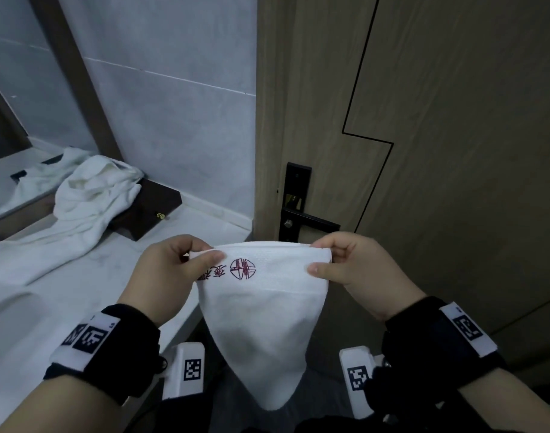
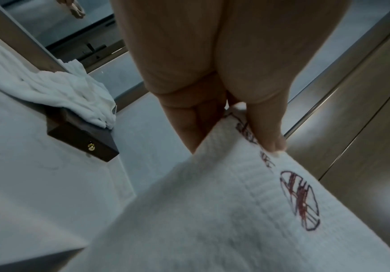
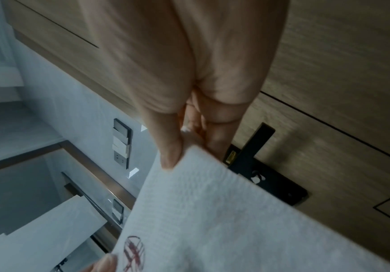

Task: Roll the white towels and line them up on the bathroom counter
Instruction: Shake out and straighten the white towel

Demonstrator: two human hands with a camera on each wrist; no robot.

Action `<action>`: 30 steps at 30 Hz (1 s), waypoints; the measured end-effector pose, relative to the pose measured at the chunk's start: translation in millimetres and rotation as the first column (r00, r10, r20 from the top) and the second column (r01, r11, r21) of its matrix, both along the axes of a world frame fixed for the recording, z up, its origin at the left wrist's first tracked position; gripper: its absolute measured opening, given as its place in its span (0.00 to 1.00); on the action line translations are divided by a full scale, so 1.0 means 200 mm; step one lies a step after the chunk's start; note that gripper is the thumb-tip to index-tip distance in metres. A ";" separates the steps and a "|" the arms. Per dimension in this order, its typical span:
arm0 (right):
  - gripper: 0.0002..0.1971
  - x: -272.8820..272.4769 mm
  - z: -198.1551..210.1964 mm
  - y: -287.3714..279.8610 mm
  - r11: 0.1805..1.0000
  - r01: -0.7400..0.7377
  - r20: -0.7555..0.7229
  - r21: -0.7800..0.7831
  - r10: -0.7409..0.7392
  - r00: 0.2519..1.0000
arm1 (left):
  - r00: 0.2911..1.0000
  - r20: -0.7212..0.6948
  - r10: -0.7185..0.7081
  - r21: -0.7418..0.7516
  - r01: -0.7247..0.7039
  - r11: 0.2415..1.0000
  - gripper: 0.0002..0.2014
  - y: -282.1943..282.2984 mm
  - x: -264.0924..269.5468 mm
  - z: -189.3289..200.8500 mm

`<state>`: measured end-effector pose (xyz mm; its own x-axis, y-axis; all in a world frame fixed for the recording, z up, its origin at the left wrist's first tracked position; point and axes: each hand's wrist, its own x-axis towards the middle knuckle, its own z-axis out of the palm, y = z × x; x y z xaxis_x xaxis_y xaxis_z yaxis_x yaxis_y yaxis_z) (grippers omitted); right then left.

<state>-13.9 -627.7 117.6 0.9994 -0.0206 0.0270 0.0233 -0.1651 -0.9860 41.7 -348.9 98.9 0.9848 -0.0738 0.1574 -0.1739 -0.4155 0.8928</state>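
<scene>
Both hands hold one white towel stretched between them, up off the worktop.

The left hand (image 1: 170, 267) pinches one top corner of the logo towel (image 1: 261, 323), thumb on the near face and fingers curled behind; the right hand (image 1: 354, 270) grasps the opposite corner the same way. Between the two grips the hem runs taut, and below them the cloth hangs to a soft point, probably so it drapes flat before rolling. It is thick ribbed terry with a woven band under the hem and a round maroon emblem (image 2: 299, 200) beside the left grip. Beyond the left grip, a crumpled white towel (image 1: 89, 198) lies heaped on the pale marble-like worktop (image 1: 89, 285), partly over a dark wooden box (image 1: 151, 207). Past the right grip stands a wood-grain door with a black handle (image 3: 266, 171).
</scene>
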 end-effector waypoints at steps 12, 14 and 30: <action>0.06 0.06 -0.04 -0.06 0.993 0.090 0.024 0.083 -0.092 0.995 | 0.981 -0.108 -0.160 -0.148 0.143 0.979 0.15 0.06 -0.02 0.02; 0.04 0.07 -0.05 -0.05 0.993 0.091 0.015 0.079 -0.093 0.996 | 0.985 -0.099 -0.141 -0.128 0.128 0.983 0.13 0.06 -0.03 0.02; 0.08 0.15 -0.18 0.13 0.991 0.082 0.019 0.105 -0.084 0.996 | 0.994 -0.101 0.035 -0.237 -0.058 0.970 0.09 0.17 -0.13 -0.10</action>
<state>15.6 -601.5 82.1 0.9933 -0.1071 0.0433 0.0366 -0.0640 -0.9973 15.7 -314.9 79.0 0.9976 0.0008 0.0698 -0.0684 -0.1932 0.9788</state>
